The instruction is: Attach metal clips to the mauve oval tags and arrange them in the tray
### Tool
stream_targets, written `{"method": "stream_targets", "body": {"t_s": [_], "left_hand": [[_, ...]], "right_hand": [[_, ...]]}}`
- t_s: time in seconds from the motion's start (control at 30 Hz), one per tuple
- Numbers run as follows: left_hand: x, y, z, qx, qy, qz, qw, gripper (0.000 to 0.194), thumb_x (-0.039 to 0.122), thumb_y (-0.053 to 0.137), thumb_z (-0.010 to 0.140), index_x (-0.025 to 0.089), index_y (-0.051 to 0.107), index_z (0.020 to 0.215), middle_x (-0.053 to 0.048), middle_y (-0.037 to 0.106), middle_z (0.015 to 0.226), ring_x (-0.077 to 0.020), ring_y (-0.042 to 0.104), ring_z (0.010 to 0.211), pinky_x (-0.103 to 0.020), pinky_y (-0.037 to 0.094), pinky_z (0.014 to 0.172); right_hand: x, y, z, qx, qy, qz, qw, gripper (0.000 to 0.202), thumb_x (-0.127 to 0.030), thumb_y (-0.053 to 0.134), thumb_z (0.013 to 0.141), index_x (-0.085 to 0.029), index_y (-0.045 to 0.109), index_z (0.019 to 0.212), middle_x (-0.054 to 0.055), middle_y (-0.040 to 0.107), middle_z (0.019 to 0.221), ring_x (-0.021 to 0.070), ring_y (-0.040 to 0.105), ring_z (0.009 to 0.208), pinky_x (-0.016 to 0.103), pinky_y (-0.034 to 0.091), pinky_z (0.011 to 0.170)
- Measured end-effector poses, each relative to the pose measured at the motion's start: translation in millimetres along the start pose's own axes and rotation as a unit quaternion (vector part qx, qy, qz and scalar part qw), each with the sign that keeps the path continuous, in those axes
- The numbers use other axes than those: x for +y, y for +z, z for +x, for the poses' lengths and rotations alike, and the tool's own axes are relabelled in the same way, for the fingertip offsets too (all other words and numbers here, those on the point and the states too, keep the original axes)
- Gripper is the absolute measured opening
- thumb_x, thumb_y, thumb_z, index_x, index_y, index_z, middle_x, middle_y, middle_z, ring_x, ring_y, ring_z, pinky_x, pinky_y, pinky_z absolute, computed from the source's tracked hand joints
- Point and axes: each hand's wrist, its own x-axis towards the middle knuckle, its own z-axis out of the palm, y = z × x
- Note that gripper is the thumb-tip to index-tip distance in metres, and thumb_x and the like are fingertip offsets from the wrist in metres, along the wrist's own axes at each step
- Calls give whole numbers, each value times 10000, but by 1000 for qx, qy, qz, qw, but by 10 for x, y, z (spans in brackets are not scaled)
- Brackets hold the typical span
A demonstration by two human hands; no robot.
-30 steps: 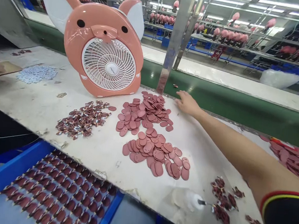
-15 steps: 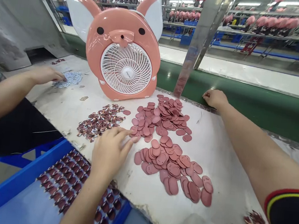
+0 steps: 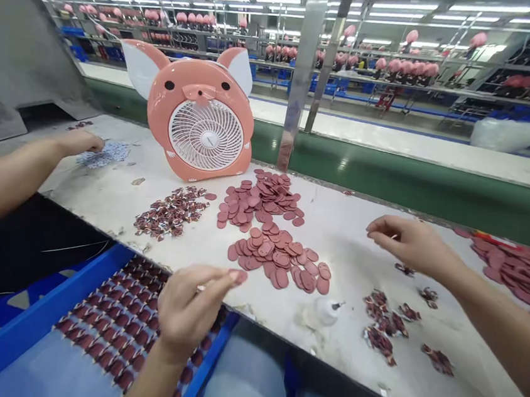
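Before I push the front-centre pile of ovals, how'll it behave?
The pile will probably slide apart, since its thin ovals just overlap. Each is likely light: the left hand pinches one oval. Rolling seems unlikely, with most lying flat.

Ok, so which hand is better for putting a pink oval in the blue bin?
Probably the left hand: it pinches a pink oval near the blue bin. The right hand is farther away, over by the dark red bits.

A flat, dusty-pink oval piece [image 3: 240, 277] is pinched in the left hand [image 3: 187, 307], near similar loosely heaped ovals [image 3: 282, 258].
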Motion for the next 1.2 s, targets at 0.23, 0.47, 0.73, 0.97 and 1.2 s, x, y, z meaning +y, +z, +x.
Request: {"method": "stream_targets", "body": {"t_s": [0.23,0.47,0.73,0.97,1.2], "left_hand": [[819,-444,-267,64,37,-1,997,468,89,898,611,317,762,996,-6,646,857,-179,602,744,-349,598,755],[978,-509,-352,59,-16,-88,994,371,297,934,566,447,780,868,10,628,712,-214,561,693,-345,582,680],[1521,-202,-195,14,-477,-505,719,328,575,762,730,366,792,981,-34,650,819,-188,590,732,-272,507,592],[1611,-230,-219,7,-581,-561,589,321,534,868,604,330,780,836,-7,682,828,-137,572,629,-197,427,430],[1446,-260,-192,53,-662,-588,462,427,499,922,534,276,755,858,5,697,791,-114,578,643,-221,511,598]], "right_hand": [[-1008,121,-1481,25,-128,356,925,68,-317,664,900,-276,715,883,-17,698,692,115,660,566,177,527,539],[-1322,593,-1679,-195,31,671,715,231,-375,782,824,-210,713,971,5,656,734,72,592,599,167,500,582],[-1387,758,-1735,-145,73,725,669,423,-482,857,703,-204,590,876,-15,583,709,92,562,546,221,500,547],[-1437,943,-1775,-122,46,667,734,483,-663,667,823,-217,488,873,-13,588,686,102,586,543,234,516,532],[-945,820,-1600,14,56,482,874,282,-490,603,920,-216,608,985,68,691,833,186,634,700,360,550,687]]}}
